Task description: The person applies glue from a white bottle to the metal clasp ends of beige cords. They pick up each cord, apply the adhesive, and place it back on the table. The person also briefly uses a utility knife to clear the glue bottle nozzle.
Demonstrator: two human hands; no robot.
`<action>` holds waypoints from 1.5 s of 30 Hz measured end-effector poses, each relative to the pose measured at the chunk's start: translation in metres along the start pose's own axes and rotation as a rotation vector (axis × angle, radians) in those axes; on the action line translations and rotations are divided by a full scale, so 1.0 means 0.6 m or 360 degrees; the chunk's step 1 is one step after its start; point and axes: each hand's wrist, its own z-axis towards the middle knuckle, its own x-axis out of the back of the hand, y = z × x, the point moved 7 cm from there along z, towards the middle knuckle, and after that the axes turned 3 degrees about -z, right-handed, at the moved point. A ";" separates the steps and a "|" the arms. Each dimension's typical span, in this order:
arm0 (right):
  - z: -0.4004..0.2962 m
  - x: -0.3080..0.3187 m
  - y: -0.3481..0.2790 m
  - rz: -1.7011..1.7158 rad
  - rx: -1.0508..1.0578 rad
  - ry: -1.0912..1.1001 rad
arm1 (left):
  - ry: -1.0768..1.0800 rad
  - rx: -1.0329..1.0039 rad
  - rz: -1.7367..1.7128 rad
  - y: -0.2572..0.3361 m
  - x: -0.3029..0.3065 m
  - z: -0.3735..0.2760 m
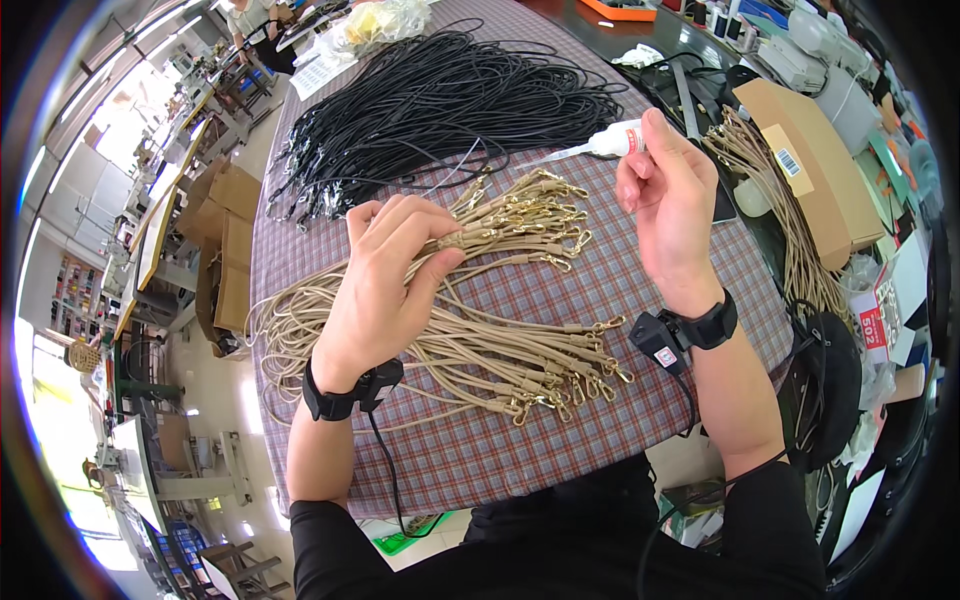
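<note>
My right hand holds a small white glue bottle on its side, its long clear nozzle pointing left. My left hand grips tan cords near their clasp ends, between thumb and fingers. Gold swivel clasps fan out to the right of that hand. Nearer to me, a second bunch of tan cords lies with its clasps towards the right. The fingers and palm of my left hand hide part of the upper bunch.
A large heap of black cords with silver clasps covers the far part of the checked tablecloth. More tan cords hang beside a cardboard box at right. Cables run from both wrist straps. A person stands far left.
</note>
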 end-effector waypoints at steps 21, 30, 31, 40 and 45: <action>-0.063 -0.063 -0.075 -0.0107 0.0481 -0.0262 | -0.0141 0.0290 -0.0997 -0.017 -0.019 -0.010; -0.068 -0.066 -0.068 -0.0196 0.0617 -0.0199 | -0.0247 0.0205 -0.0856 -0.022 -0.018 -0.011; -0.068 -0.066 -0.067 -0.0198 0.0626 -0.0202 | -0.0249 0.0205 -0.0856 -0.022 -0.018 -0.010; -0.074 -0.070 -0.074 -0.0301 0.0747 -0.0166 | -0.0253 0.0192 -0.0847 -0.021 -0.018 -0.011; -0.096 -0.078 -0.098 -0.0662 0.0883 -0.0348 | -0.0196 0.0250 -0.0920 -0.016 -0.019 -0.009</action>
